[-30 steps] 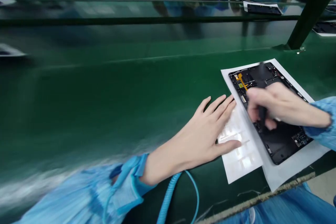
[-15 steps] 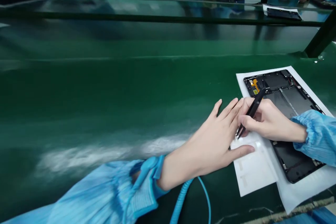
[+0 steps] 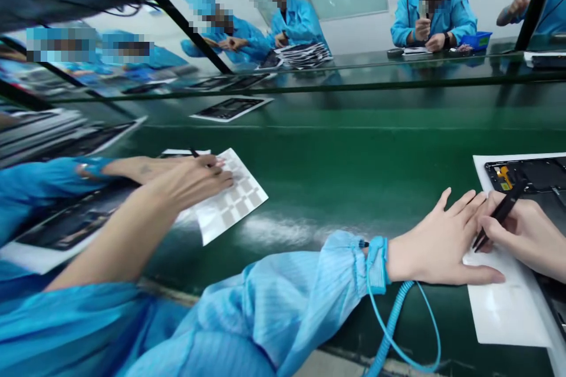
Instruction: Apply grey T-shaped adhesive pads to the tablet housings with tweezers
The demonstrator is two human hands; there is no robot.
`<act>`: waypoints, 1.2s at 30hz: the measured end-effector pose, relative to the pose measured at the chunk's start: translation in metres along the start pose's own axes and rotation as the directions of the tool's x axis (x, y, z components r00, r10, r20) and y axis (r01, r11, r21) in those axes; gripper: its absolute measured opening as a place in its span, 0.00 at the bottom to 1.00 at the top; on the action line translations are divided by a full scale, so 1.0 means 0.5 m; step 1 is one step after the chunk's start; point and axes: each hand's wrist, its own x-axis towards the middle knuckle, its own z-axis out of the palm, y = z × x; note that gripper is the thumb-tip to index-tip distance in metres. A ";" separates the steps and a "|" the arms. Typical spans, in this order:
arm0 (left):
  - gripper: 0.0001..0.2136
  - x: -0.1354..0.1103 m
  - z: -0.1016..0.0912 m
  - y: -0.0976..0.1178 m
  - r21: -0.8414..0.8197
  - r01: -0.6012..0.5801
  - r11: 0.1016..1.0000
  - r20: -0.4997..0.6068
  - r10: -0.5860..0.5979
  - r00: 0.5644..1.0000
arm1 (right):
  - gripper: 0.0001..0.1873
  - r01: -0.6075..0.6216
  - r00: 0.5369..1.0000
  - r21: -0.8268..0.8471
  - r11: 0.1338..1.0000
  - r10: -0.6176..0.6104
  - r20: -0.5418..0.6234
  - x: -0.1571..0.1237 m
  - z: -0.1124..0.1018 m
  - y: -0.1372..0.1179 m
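green bench (image 3: pixel 309 188): right hand (image 3: pixel 526 241) grips black tweezers (image 3: pixel 499 218), left hand (image 3: pixel 437 247) on white sheet (image 3: pixel 504 306)

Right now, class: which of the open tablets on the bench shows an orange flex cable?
The far-right tablet by the right hand; the others show no orange from here.

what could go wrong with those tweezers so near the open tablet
The black tweezers in the right hand are beside the open tablet, so a slip might nick its exposed orange flex cable. The coiled wrist-strap cord by the left hand could possibly snag.
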 end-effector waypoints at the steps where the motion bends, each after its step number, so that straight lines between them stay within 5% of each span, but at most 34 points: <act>1: 0.42 0.000 0.000 0.000 -0.004 -0.004 1.000 -0.004 0.004 1.000 | 0.12 0.001 1.000 0.001 1.000 -0.001 -0.005 0.000 0.000 -0.002; 13: 0.47 0.004 -0.001 -0.008 -0.016 0.011 1.000 0.036 -0.011 0.999 | 0.08 0.095 0.995 0.136 0.986 -0.096 0.005 0.010 0.000 0.002; 22: 0.41 0.006 0.005 -0.020 -0.017 -0.014 1.000 0.038 0.015 0.999 | 0.09 0.004 0.999 0.169 0.986 -0.011 0.040 0.017 -0.005 -0.023; 36: 0.37 0.004 0.004 -0.019 0.050 -0.031 0.998 0.025 0.030 0.999 | 0.12 0.068 0.996 0.216 0.974 -0.080 0.047 0.018 -0.005 -0.021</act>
